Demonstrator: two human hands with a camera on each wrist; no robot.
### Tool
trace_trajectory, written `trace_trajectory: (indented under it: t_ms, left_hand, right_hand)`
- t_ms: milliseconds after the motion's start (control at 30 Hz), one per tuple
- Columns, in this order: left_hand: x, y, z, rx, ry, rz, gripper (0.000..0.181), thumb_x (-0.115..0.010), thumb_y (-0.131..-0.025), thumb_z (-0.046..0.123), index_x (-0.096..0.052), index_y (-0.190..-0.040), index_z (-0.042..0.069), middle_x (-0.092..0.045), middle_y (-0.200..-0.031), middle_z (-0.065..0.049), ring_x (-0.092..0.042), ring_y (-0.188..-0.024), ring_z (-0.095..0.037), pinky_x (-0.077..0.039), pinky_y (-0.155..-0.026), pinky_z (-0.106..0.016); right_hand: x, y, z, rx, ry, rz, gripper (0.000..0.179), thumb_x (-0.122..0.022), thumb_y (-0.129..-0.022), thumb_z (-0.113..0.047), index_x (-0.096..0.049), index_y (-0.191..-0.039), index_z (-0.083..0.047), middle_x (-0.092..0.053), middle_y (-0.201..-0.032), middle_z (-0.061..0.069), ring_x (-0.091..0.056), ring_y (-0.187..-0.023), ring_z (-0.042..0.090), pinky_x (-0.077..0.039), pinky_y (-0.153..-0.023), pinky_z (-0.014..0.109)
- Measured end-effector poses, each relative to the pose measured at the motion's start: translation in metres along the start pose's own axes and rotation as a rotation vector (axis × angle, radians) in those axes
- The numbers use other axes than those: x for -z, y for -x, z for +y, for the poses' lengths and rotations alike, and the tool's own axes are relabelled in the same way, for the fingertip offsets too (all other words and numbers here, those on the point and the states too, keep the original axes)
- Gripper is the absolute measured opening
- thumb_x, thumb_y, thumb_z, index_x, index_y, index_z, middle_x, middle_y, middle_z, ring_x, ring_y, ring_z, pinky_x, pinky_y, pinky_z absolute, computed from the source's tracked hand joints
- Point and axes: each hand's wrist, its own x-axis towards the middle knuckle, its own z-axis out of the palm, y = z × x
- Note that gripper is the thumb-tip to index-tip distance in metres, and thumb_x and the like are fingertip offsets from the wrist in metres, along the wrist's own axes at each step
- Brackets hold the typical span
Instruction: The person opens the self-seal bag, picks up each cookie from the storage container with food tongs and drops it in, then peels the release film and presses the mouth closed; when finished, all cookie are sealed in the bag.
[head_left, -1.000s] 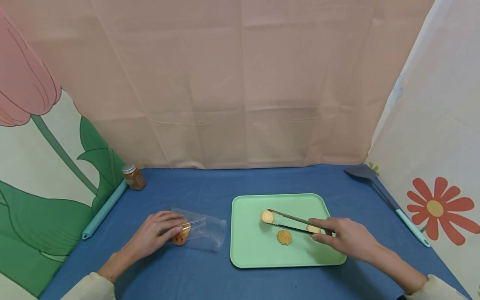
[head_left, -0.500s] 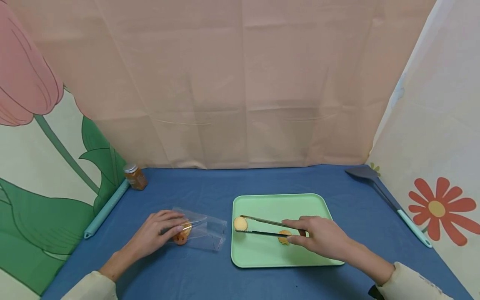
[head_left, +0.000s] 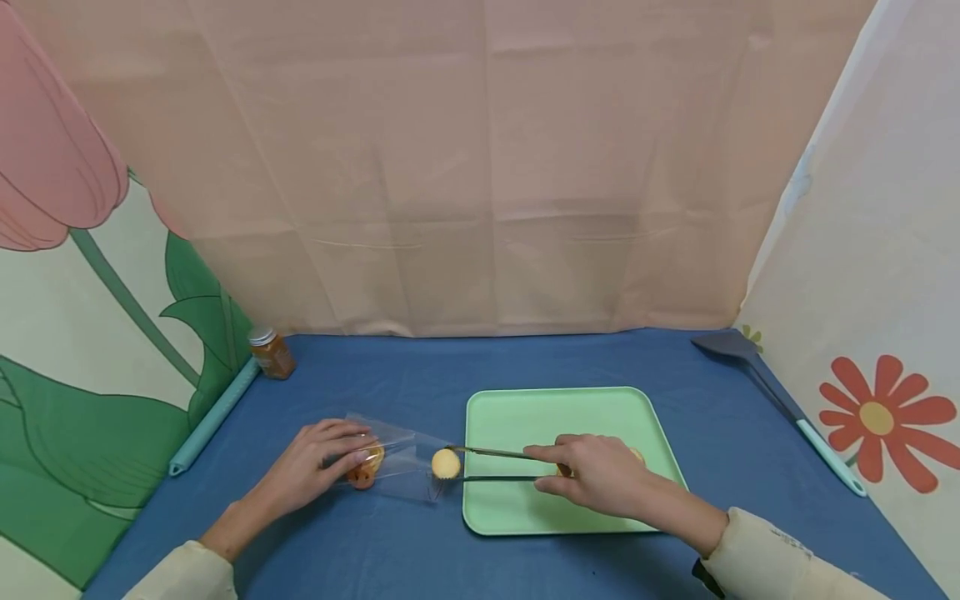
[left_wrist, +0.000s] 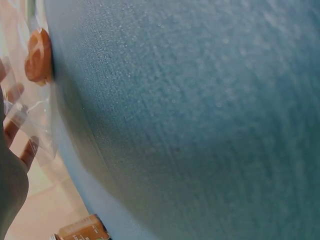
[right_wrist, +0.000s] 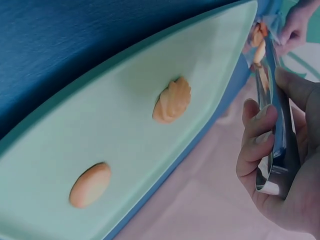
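Observation:
With thumb and fingers, my left hand [head_left: 318,457] holds a clear plastic bag [head_left: 405,482] lying on its side. Inside it are a brown pretzel-shaped cookie [left_wrist: 38,56] and a golden cookie [head_left: 375,454], partly behind the fingers. My right hand [head_left: 603,473] grips metal tongs [head_left: 491,452], whose tips pinch a round pale cookie [head_left: 446,464] right at the bag's mouth. Under that hand lies a light green tray [head_left: 517,518]. A swirled cookie [right_wrist: 172,101] and a smooth oval-looking cookie [right_wrist: 90,185] rest on it, mostly hidden by the hand in the head view.
A jar with a silver lid [head_left: 272,354] stands at the back left beside a rolled teal mat [head_left: 213,421]. Along the right edge lies a dark spatula [head_left: 750,362] with a mint handle. Blue cloth [head_left: 375,558] covers the table.
My right hand has carried the round cookie in the tongs leftward, from over the tray to the bag's opening. The left hand and the bag have stayed in place.

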Motion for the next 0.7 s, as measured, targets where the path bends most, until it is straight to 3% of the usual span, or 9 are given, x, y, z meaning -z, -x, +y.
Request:
trace_trajectory:
  t_ms: [533,700]
  left_hand:
    - [0.001,-0.001,0.001,0.005,-0.006,0.014,0.029,-0.065,-0.098,0.033,-0.072,-0.126,0.029,-0.068,-0.130,0.003,-0.058,-0.122,-0.026,-0.042,-0.097,-0.062]
    - [0.001,-0.002,0.001,0.023,0.002,-0.010,0.030,-0.064,-0.099,0.037,-0.071,-0.127,0.030,-0.066,-0.132,0.004,-0.057,-0.124,-0.024,-0.041,-0.099,-0.062]
  right_hand:
    - [-0.017,-0.026,-0.015,0.014,-0.013,-0.057,0.039,-0.069,-0.094,-0.039,-0.068,-0.132,-0.030,-0.055,-0.074,-0.013,-0.040,-0.054,-0.005,-0.033,-0.044,0.020]
    - [-0.023,-0.037,-0.021,0.020,0.012,-0.049,0.039,-0.070,-0.093,-0.040,-0.069,-0.131,-0.029,-0.058,-0.075,-0.011,-0.040,-0.053,-0.005,-0.033,-0.044,0.020]
